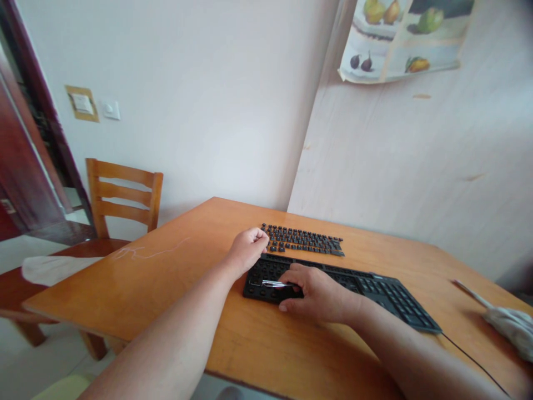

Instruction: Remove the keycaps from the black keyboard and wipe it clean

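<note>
The black keyboard (375, 291) lies on the wooden table (208, 233) beneath the right hand (310, 291), whose fingers grip a silver tool (272, 284) over its keys. Beside the loose keycaps (306, 239), the left hand (249, 247) curls its fingers; whether they hold anything, I cannot tell.

Loose keycaps (308, 239), black keyboard (377, 289) — markings too small, nothing legible

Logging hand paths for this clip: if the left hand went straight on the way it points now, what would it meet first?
The left hand would probably meet the loose keycaps first, at their left end; its height above the table is unclear, so it might pass over them.
</note>
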Tool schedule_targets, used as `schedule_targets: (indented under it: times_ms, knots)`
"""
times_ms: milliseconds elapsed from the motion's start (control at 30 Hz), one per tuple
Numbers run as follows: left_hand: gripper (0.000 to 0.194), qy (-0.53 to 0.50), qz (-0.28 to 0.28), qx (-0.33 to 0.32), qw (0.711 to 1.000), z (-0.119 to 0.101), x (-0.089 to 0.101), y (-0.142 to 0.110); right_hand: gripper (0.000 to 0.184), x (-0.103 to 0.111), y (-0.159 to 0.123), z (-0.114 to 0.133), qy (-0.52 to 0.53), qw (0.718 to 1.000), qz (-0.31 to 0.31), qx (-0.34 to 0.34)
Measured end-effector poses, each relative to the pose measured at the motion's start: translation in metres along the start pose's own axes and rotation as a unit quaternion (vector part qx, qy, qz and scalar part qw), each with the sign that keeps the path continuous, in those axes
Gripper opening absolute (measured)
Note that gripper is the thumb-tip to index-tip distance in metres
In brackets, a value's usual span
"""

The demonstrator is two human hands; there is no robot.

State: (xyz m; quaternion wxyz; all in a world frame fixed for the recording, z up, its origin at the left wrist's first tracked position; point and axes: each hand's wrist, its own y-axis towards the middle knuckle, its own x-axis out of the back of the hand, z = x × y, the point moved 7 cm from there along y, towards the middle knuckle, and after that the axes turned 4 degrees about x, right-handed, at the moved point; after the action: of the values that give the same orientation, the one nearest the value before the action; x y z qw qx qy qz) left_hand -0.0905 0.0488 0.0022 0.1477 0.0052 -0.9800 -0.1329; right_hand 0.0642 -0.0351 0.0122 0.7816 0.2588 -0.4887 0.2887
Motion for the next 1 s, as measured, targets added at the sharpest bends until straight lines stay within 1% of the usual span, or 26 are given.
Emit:
schedule_targets:
  times_ms: [167, 300, 400, 600, 833, 1000]
  knots:
    - [0.021, 0.005, 0.027, -0.014, 1.000, -0.005, -0.004, -0.002, 0.030, -0.003, -0.001, 0.000, -0.018, 1.000, -0.013, 0.001]
    - [0.020, 0.020, 0.037, -0.043, 0.998, -0.009, -0.008, -0.005, 0.026, -0.006, -0.001, 0.001, -0.032, 0.999, -0.014, 0.004]
    - [0.020, 0.038, 0.052, -0.058, 0.996, -0.010, -0.012, -0.007, 0.025, -0.007, 0.002, 0.001, -0.024, 1.000, -0.017, 0.000]
    - [0.020, 0.055, 0.075, -0.064, 0.994, -0.009, -0.016, -0.009, 0.026, -0.008, 0.006, -0.005, 0.023, 0.999, -0.012, -0.030]
    - [0.020, 0.054, 0.074, -0.050, 0.995, -0.009, -0.017, -0.009, 0.027, -0.008, 0.007, -0.007, 0.040, 0.998, -0.005, -0.038]
    - [0.020, 0.063, 0.078, -0.056, 0.993, -0.010, -0.017, -0.010, 0.027, -0.009, 0.009, -0.007, 0.048, 0.998, 0.006, -0.044]
